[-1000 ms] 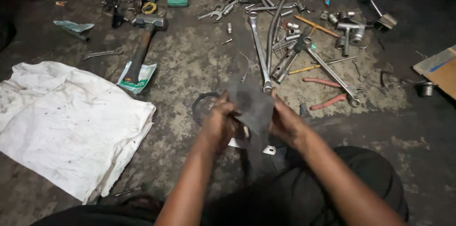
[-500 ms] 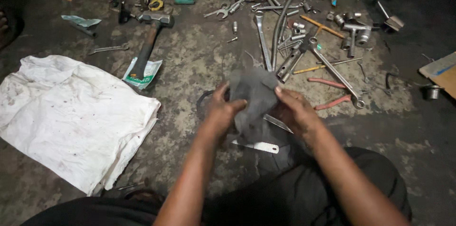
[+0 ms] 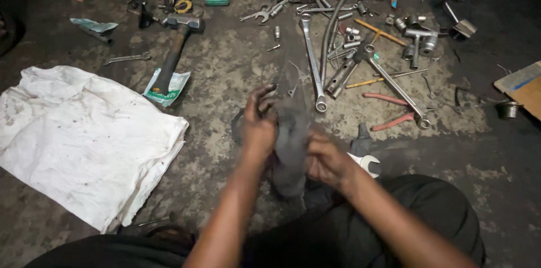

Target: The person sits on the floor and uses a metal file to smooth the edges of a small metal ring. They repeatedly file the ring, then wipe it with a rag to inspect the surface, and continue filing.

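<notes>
Hands low over the floor: left hand (image 3: 260,127) and right hand (image 3: 326,161) both clutch a dark rag (image 3: 291,133). Hammer (image 3: 172,48), white cloth (image 3: 79,138), red pliers (image 3: 389,111) and scattered wrenches (image 3: 313,59) lie around.

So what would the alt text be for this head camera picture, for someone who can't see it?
A seated person's left hand and right hand hold a dark grey rag above a stained concrete floor. A white cloth lies left; a hammer, wrenches and red-handled pliers lie scattered beyond.
</notes>
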